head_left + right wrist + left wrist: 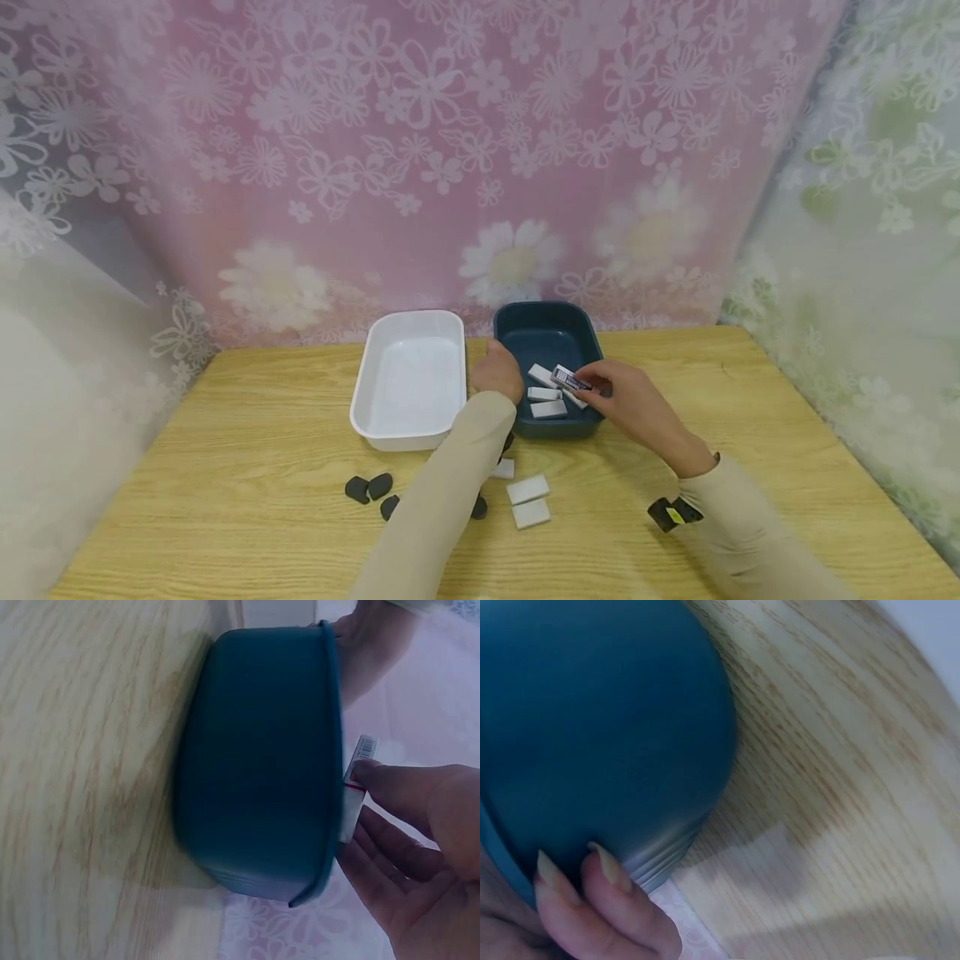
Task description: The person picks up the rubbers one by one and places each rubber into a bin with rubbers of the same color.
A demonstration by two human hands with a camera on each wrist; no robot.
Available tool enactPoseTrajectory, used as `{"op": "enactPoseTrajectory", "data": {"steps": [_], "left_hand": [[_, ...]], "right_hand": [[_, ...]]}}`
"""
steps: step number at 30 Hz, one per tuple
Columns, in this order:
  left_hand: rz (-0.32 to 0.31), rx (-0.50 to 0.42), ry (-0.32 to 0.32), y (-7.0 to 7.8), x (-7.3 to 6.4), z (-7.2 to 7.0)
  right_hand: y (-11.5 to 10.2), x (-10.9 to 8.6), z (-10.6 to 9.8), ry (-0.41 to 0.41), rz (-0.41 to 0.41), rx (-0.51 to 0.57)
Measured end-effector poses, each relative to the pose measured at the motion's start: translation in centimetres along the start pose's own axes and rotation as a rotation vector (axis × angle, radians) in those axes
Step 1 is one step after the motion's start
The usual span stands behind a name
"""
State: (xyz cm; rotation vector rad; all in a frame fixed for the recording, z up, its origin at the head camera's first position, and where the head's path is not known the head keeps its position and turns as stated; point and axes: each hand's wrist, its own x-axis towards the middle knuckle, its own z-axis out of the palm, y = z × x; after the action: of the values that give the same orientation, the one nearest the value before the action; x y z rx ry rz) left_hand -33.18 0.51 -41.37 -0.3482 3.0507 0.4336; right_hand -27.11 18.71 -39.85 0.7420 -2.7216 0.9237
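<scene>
In the head view my left hand (497, 375) holds the left rim of a dark blue plastic bin (551, 429). Its fingertips (611, 874) curl against the bin's outer wall in the left wrist view. Over the right side of the same bin, my right hand (626, 396) pinches an eraser (567, 377) between thumb and fingers; a printed dark label shows on it. The right wrist view shows the eraser (364, 750) with a barcode end, right at the bin rim. Several white erasers (548, 409) lie inside the bin below the hand.
To the left stands a white bin (408, 442). White blocks (531, 513) lie on the wooden table (247, 500) in front, with several small dark rounded pieces (380, 486) left of them, partly behind my left sleeve (442, 508). A flowered curtain (420, 208) hangs behind.
</scene>
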Motion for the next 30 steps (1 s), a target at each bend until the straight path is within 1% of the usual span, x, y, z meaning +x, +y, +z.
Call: {"op": "enactPoseTrajectory", "data": {"steps": [4,8,11,16,24,30], "left_hand": [[-0.01,-0.005,-0.002,0.0,0.0,0.0],[-0.021,-0.012,-0.01,0.0,0.0,0.0],[-0.021,-0.02,-0.008,0.2,-0.1,0.2],[-0.021,-0.019,0.001,0.3,-0.2,0.3],[-0.037,-0.02,-0.005,0.1,0.1,0.3],[-0.021,0.008,-0.027,0.0,0.3,0.1]], "right_hand": [[0.2,1.1,0.6,-0.062,0.004,-0.032],[0.4,1.8,1.0,-0.114,0.013,-0.059],[0.5,2.0,1.3,-0.124,0.023,-0.074],[0.8,2.3,1.8,-0.118,0.014,-0.091],[0.8,3.1,2.5,-0.101,-0.043,-0.129],[0.8,3.0,2.3,-0.178,-0.041,-0.074]]}}
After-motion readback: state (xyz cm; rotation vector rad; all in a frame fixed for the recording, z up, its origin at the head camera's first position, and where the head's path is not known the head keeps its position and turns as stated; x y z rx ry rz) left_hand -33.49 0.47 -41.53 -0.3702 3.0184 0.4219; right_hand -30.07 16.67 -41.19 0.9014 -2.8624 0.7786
